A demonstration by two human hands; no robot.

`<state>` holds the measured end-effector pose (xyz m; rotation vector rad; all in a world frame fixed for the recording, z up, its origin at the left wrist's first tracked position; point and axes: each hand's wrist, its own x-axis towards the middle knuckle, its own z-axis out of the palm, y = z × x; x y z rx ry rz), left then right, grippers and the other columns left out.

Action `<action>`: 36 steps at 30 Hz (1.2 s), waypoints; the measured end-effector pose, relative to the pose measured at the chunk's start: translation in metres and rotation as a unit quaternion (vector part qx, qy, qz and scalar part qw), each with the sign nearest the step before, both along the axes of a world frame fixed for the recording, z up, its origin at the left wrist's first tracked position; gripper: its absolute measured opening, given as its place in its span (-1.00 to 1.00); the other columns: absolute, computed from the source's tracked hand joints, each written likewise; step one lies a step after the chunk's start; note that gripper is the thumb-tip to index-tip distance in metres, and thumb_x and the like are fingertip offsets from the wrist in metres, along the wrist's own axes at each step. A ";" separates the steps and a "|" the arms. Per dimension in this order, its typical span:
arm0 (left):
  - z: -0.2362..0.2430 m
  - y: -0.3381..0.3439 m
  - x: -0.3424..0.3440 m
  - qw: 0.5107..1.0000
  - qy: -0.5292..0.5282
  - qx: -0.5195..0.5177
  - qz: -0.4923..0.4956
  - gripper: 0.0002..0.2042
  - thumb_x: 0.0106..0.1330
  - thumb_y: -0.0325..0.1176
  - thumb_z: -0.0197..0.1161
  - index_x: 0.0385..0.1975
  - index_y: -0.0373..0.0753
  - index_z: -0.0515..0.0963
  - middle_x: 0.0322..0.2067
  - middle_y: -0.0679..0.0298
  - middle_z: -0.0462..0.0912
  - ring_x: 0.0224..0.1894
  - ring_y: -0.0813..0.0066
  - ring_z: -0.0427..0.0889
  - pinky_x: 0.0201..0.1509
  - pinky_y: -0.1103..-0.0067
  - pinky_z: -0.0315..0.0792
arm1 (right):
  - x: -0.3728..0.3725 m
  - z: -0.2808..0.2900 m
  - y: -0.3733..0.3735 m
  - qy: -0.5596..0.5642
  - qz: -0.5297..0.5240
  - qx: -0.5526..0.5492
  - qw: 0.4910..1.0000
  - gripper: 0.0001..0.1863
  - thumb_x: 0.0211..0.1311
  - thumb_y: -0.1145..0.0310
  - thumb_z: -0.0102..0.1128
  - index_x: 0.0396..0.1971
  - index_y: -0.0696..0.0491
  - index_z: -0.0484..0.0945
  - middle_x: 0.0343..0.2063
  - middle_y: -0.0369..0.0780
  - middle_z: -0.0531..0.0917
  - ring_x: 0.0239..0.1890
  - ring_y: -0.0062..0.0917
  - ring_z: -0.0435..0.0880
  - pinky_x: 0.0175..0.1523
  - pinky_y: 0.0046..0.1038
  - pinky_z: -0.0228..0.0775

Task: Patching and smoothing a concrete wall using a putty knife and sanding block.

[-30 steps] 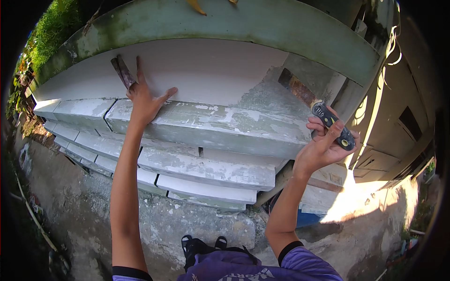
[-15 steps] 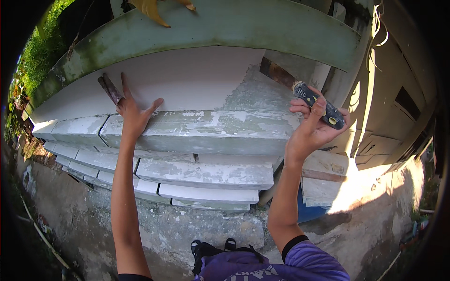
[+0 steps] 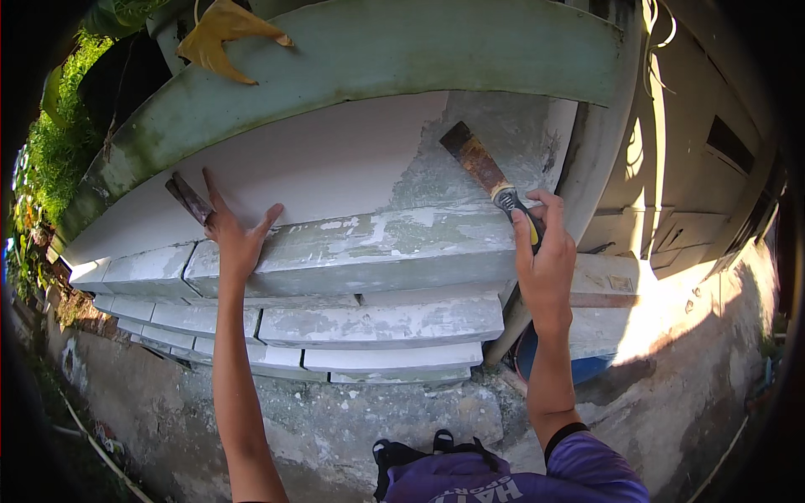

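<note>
My right hand [image 3: 547, 260] is closed around the dark handle of a scraper [image 3: 486, 168] with a rusty, stained flat blade. The blade points up and left over the bare grey patch [image 3: 503, 126] of a white-coated board [image 3: 335, 142]; whether it touches the surface I cannot tell. My left hand [image 3: 239, 239] rests on the left part of this board, thumb and index finger spread apart. Its other fingers look darker and brownish; I cannot make out whether something covers them. Patchy white coating remains along the board's front ledge [image 3: 377, 243].
Below the ledge lie several layers of white and grey slabs [image 3: 377, 318]. A green, mossy curved strip [image 3: 377, 54] with a yellow dry leaf [image 3: 222, 38] arches above. A blue round object [image 3: 579, 365] sits low at right, near a sunlit concrete floor [image 3: 696, 327].
My right hand has turned the scraper so the handle points down toward me, and its blade has shifted left and slightly down. My left hand keeps its place on the board. The view has shifted.
</note>
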<state>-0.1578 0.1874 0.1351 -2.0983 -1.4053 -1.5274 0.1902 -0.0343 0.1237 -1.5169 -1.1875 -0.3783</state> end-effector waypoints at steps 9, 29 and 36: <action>0.001 0.003 0.000 0.999 0.017 0.024 0.017 0.30 -0.04 0.13 0.57 0.56 -0.02 -0.32 0.51 -0.23 -0.35 0.56 -0.13 -0.31 0.50 -0.01 -0.32 | -0.027 0.013 0.008 -0.108 -0.041 -0.080 0.990 -0.38 0.44 0.31 0.15 0.45 -0.24 0.26 -0.44 -0.07 0.58 -0.51 -0.28 0.60 -0.34 -0.25 0.47; 0.001 0.004 -0.003 0.999 0.010 -0.027 0.017 0.28 -0.04 0.12 0.57 0.56 0.04 -0.30 0.52 -0.19 -0.43 0.57 -0.10 -0.32 0.51 -0.03 -0.30 | -0.057 0.008 0.040 -0.056 -0.049 -0.019 0.997 -0.43 0.38 0.34 0.16 0.39 -0.19 0.37 -0.45 -0.09 0.74 -0.50 -0.25 0.74 -0.36 -0.27 0.55; -0.001 0.005 -0.002 1.000 0.001 -0.013 0.010 0.26 -0.04 0.11 0.57 0.56 0.03 -0.26 0.51 -0.20 -0.33 0.56 -0.12 -0.23 0.49 -0.05 -0.25 | -0.063 0.013 0.042 -0.024 -0.040 -0.041 0.998 -0.42 0.39 0.34 0.15 0.40 -0.17 0.35 -0.32 -0.04 0.75 -0.49 -0.23 0.74 -0.33 -0.31 0.54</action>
